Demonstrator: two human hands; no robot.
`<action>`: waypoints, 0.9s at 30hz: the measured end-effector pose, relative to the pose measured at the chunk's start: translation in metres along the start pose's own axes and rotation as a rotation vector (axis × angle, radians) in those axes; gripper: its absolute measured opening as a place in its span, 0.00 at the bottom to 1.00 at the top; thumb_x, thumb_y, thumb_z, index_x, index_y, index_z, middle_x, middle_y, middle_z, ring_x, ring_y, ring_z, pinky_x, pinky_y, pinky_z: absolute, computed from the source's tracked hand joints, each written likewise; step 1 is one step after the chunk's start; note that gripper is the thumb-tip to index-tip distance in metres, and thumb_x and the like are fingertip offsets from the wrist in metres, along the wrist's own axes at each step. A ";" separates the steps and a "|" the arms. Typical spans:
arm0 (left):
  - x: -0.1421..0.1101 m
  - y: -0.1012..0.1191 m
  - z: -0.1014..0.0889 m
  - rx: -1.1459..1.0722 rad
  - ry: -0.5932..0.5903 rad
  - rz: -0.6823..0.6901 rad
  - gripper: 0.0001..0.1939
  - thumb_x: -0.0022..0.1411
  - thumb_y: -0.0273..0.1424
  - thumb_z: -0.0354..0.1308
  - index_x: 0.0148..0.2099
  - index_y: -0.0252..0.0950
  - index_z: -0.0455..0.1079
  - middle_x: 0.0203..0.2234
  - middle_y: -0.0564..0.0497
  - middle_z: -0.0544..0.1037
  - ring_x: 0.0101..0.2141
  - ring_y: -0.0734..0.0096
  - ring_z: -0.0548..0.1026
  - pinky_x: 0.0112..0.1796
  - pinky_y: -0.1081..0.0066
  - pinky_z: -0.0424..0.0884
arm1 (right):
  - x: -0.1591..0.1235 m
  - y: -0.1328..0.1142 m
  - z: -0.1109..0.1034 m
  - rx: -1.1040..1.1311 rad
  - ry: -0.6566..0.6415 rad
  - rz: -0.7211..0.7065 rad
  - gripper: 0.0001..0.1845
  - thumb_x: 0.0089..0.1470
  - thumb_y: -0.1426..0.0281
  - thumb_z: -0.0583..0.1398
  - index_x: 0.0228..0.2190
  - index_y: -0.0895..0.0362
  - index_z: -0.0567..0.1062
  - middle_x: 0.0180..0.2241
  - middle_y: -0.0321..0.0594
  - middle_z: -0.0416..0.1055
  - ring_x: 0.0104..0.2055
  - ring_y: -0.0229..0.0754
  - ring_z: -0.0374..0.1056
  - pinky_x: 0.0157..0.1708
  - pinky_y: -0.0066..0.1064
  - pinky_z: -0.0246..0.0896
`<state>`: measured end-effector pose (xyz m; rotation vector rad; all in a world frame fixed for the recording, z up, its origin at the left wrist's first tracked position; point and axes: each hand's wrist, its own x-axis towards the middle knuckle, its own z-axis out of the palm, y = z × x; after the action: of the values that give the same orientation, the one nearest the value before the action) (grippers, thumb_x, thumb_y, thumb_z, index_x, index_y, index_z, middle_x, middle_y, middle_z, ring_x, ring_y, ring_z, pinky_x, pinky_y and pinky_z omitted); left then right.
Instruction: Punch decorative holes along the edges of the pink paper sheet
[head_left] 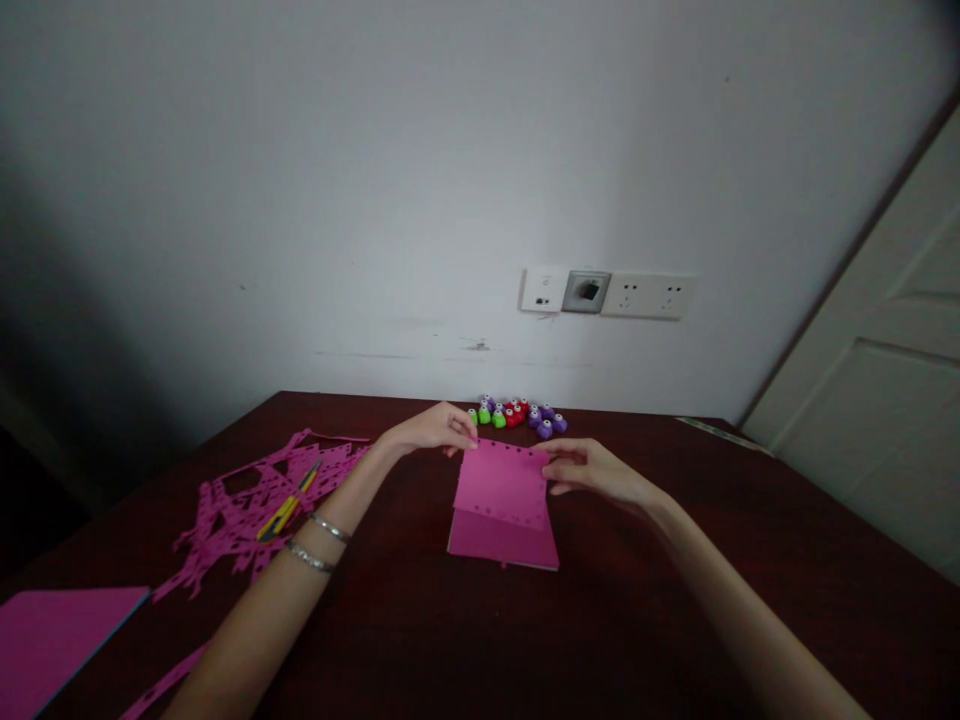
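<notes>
A pink sheet of paper with small holes punched along its edges (501, 480) is held up over a stack of pink paper (504, 543) on the dark table. My left hand (436, 428) pinches the sheet's upper left corner. At its upper right edge, my right hand (589, 468) grips the same sheet between thumb and fingers. The lower part of the stack shows below the sheet; the rest is covered. Just beyond both hands stand several small craft punches in green, red and purple (516, 414).
Pink punched paper scraps (225, 515) lie heaped at the left, with a yellow utility knife (289, 505) on top. More pink paper (64, 640) sits at the near left. A thin patterned strip (724, 432) lies far right. The wall with sockets (649, 295) borders the table's back.
</notes>
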<state>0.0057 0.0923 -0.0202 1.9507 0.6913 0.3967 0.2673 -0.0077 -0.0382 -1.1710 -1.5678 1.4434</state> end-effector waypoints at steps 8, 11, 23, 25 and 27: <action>0.003 -0.002 0.008 0.014 -0.061 0.004 0.12 0.47 0.34 0.63 0.32 0.30 0.71 0.17 0.54 0.69 0.17 0.80 0.64 0.21 0.75 0.58 | 0.007 0.009 -0.001 -0.091 -0.013 0.010 0.16 0.42 0.62 0.65 0.30 0.61 0.76 0.27 0.40 0.74 0.30 0.37 0.70 0.36 0.34 0.68; 0.002 -0.003 0.008 0.014 -0.072 0.009 0.12 0.47 0.35 0.63 0.32 0.30 0.71 0.17 0.53 0.70 0.17 0.80 0.64 0.21 0.75 0.58 | 0.007 0.010 -0.002 -0.121 0.004 0.016 0.15 0.42 0.62 0.65 0.29 0.61 0.75 0.26 0.39 0.74 0.28 0.36 0.70 0.34 0.32 0.67; 0.005 -0.009 0.009 0.029 -0.097 -0.002 0.13 0.47 0.36 0.63 0.31 0.31 0.71 0.18 0.54 0.70 0.17 0.81 0.64 0.20 0.77 0.58 | 0.010 0.014 -0.003 -0.188 0.027 -0.032 0.15 0.40 0.62 0.65 0.22 0.60 0.68 0.20 0.34 0.70 0.22 0.32 0.65 0.26 0.28 0.63; 0.005 -0.008 0.009 0.029 -0.095 -0.007 0.13 0.47 0.36 0.63 0.31 0.31 0.71 0.17 0.54 0.70 0.17 0.81 0.64 0.20 0.76 0.58 | 0.011 0.014 -0.002 -0.156 0.029 -0.042 0.15 0.39 0.63 0.66 0.22 0.59 0.67 0.20 0.33 0.69 0.23 0.32 0.65 0.26 0.29 0.63; 0.004 -0.008 0.009 0.026 -0.092 -0.009 0.13 0.47 0.36 0.63 0.31 0.31 0.71 0.18 0.54 0.70 0.17 0.80 0.64 0.21 0.76 0.58 | 0.011 0.015 -0.002 -0.105 0.029 -0.047 0.15 0.37 0.64 0.66 0.22 0.58 0.66 0.21 0.32 0.68 0.24 0.33 0.66 0.28 0.30 0.64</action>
<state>0.0118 0.0911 -0.0313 1.9772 0.6482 0.2916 0.2675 0.0029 -0.0533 -1.2024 -1.6575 1.3219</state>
